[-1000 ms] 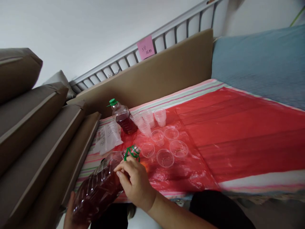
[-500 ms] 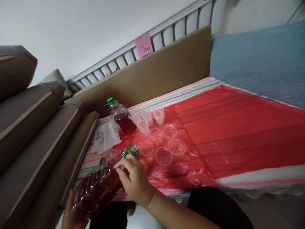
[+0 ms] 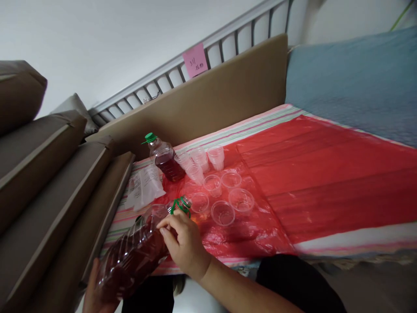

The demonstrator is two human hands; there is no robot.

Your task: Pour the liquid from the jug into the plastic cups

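Observation:
A large clear bottle of dark red liquid (image 3: 133, 256) lies tilted in my two hands, its uncapped mouth pointing up and right toward the plastic cups. My right hand (image 3: 184, 243) is closed around its neck area, below the green handle ring (image 3: 179, 205). At the lower left, my left hand (image 3: 94, 291) holds the bottle's base; part of it is hidden behind the bottle. Just beyond the mouth stand several clear plastic cups, the nearest being one cup (image 3: 199, 203) and another cup (image 3: 223, 214). No stream of liquid is visible.
A second bottle (image 3: 167, 163) with a green cap stands behind, beside stacked cups (image 3: 195, 171). A clear plastic wrapper (image 3: 146, 184) lies left of them. Red plastic sheeting (image 3: 332, 182) covers the striped cloth. Brown cushions (image 3: 61, 191) rise at left; a brown panel (image 3: 234, 93) runs behind.
Almost nothing differs. The view has shifted very slightly, while both hands keep the bottle in much the same tilted position.

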